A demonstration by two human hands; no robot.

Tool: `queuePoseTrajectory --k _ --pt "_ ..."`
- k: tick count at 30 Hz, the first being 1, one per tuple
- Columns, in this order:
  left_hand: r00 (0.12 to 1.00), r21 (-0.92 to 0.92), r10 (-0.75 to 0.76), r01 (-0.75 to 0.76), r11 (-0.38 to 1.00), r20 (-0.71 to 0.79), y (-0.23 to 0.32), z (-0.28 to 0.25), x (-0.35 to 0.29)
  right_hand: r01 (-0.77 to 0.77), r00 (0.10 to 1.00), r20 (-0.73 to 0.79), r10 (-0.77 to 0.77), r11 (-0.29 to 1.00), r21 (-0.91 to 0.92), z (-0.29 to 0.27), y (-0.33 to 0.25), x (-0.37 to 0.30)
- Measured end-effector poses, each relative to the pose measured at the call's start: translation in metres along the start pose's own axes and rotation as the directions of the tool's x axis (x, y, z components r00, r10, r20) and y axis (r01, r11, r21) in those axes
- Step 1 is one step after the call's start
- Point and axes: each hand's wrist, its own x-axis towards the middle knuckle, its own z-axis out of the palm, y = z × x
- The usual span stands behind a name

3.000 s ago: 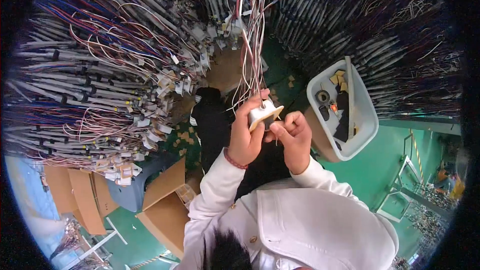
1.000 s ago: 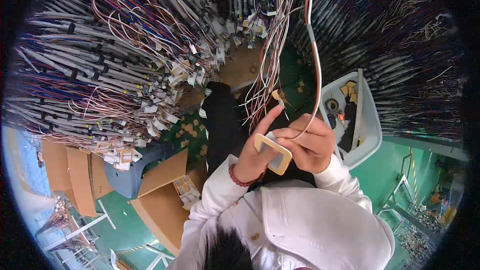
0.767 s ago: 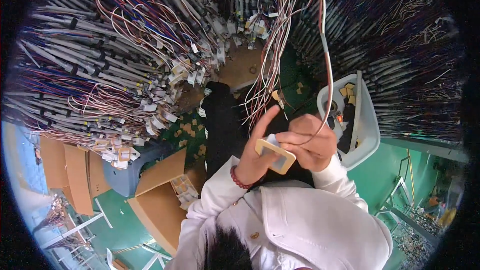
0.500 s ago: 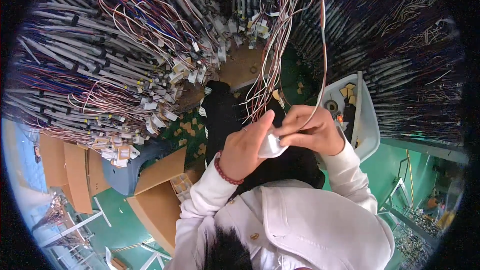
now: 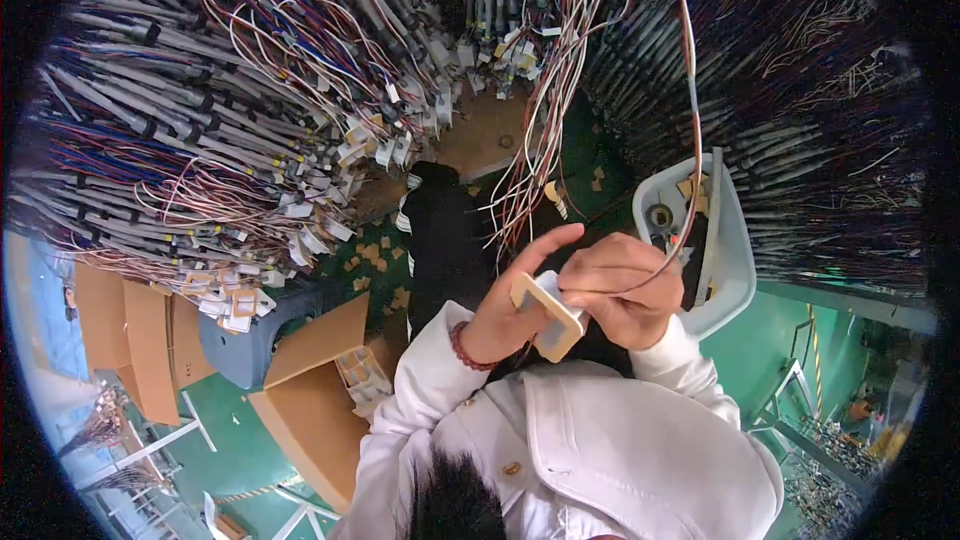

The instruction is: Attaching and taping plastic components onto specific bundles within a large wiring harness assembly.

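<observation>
My left hand [image 5: 497,320] holds a small white housing [image 5: 546,283] with a tan-rimmed, grey-centred flat face [image 5: 556,325] tilted up and toward me. Its index finger points outward, away from the piece. Against the housing's right side, my right hand [image 5: 628,290] pinches the end of a thin brown-and-white wire [image 5: 692,110]. The wire hangs from above and curves under the right fingers; its very tip is hidden. Beyond my hands dangles a loose bunch of red and white wires [image 5: 545,130] with bare ends.
Thick rows of grey-sleeved cable bundles [image 5: 170,130] hang at the left, many ending in white housings. More bundles [image 5: 790,160] line the right. A pale bin [image 5: 735,280] with a tape roll stands at right. An open cardboard box [image 5: 300,430] and blue-grey stool [image 5: 240,350] are lower left.
The white housing has been turned, so its tan-rimmed face now shows. My right hand has shifted slightly lower, and the wire hangs farther right. My left index finger now points to the right.
</observation>
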Motion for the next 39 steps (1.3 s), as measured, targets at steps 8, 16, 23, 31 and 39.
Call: queuePoseTrajectory --k 8,16,23,31,39 --pt "0.989 0.202 0.118 -0.099 0.974 -0.086 -0.003 -0.018 -0.003 -0.416 0.791 -0.077 0.607 0.625 0.660 0.005 0.033 -0.035" --pt "0.953 0.261 0.188 -0.124 0.957 -0.239 -0.009 -0.017 0.020 -0.727 0.667 0.192 0.720 0.572 0.379 0.022 0.015 -0.079" --pt "0.921 0.314 0.304 -0.221 0.923 -0.244 -0.013 -0.001 0.033 -0.736 0.597 0.212 0.773 0.424 0.527 0.029 0.020 -0.064" --pt "0.906 0.025 0.061 -0.056 0.998 -0.419 -0.015 0.004 0.033 -0.614 0.781 0.030 0.623 0.760 0.213 0.039 0.018 -0.075" --pt "0.898 0.053 -0.026 0.055 0.997 -0.439 -0.005 -0.002 0.027 -0.490 0.866 0.159 0.474 0.868 0.084 0.029 0.023 -0.084"
